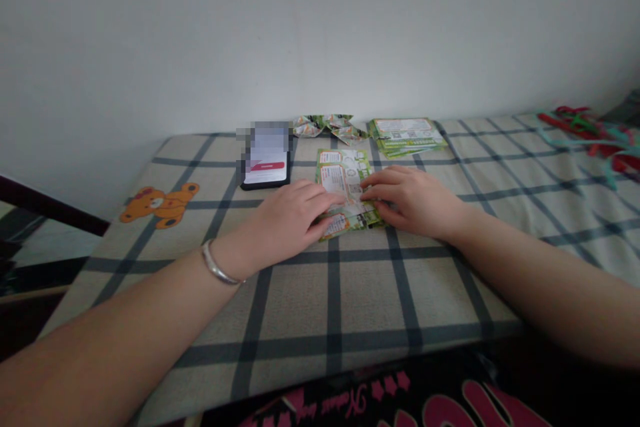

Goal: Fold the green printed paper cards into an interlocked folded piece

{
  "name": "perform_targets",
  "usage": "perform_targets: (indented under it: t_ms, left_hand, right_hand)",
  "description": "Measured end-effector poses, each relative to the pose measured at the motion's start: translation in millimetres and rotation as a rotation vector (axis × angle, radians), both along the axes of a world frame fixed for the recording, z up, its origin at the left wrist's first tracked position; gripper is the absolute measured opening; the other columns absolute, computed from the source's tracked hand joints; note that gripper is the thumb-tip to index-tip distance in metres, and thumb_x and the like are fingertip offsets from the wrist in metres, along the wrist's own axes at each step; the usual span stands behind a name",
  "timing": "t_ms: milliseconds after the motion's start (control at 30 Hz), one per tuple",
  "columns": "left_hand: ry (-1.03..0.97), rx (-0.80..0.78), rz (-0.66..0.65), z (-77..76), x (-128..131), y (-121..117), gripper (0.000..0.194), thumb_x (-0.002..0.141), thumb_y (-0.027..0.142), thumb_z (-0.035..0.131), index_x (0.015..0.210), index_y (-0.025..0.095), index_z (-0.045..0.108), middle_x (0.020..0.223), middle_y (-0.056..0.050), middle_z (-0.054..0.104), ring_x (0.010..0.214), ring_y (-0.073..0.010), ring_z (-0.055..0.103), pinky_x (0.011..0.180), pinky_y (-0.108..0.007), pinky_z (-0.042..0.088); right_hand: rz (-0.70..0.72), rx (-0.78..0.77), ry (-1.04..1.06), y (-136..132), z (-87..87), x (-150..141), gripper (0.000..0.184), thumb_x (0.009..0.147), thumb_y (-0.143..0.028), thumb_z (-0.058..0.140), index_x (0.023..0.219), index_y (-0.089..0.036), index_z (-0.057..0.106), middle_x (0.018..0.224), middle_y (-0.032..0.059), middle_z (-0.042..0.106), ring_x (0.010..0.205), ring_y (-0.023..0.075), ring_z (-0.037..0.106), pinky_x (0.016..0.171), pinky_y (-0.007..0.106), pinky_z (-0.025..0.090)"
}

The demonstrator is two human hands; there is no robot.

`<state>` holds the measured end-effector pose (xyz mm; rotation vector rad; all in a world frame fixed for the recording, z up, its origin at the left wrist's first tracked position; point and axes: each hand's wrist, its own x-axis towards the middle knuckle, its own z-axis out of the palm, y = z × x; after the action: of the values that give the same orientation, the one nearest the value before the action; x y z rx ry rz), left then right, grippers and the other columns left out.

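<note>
A green and white printed wrapper (343,180) lies flattened on the checked tablecloth, with creases near its lower edge. My left hand (300,212) rests on its left side, fingers stretched over the print and thumb apart from them near the lower edge. From the other side my right hand (413,200) lies on the right edge, its fingers extended and slightly spread. Both palms face down, and parts of the wrapper are hidden under the fingertips. A silver bangle (219,265) circles my left wrist.
Behind the wrapper are a stack of similar flat wrappers (407,135) and several crumpled ones (330,127) by the wall. A phone (267,160) lies left of them. A bear patch (160,204) decorates the tablecloth (295,307). Coloured ribbons (595,137) sit far right.
</note>
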<state>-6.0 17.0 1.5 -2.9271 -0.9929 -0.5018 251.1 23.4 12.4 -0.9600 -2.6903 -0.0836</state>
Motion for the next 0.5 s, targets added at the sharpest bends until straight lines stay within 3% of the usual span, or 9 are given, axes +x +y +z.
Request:
perform_targets:
  t_ms: [200,333,500]
  left_hand:
    - [0.021,0.021,0.109,-6.0,2.1,-2.6,0.046,0.094,0.032,0.055,0.134,0.01,0.053,0.14,-0.016,0.051,0.13,-0.0293,0.046,0.111,-0.048,0.04]
    - [0.047,-0.005,0.133,-7.1,1.9,-1.6,0.052,0.094,0.038,0.054,0.137,0.009,0.051,0.144,-0.017,0.048,0.138,-0.0307,0.038,0.116,-0.049,0.034]
    - [-0.016,-0.064,0.104,-8.7,0.5,0.3,0.049,0.089,0.034,0.063,0.131,0.01,0.054,0.144,-0.016,0.049,0.138,-0.0304,0.038,0.117,-0.051,0.033]
  right_hand:
    - [0.019,0.005,0.01,-2.1,-1.7,-4.0,0.026,0.087,-0.022,0.057,0.109,-0.018,0.072,0.12,0.0077,0.068,0.104,0.0256,0.063,0.093,0.043,0.05]
    - [0.037,-0.003,0.025,-2.5,-3.7,-5.9,0.025,0.088,-0.024,0.058,0.109,-0.018,0.071,0.12,0.0074,0.068,0.104,0.0255,0.063,0.093,0.042,0.05]
    - [0.047,-0.014,0.044,-2.1,-6.3,-7.8,0.026,0.089,-0.029,0.059,0.11,-0.018,0.07,0.12,0.0072,0.068,0.103,0.0253,0.063,0.093,0.042,0.049]
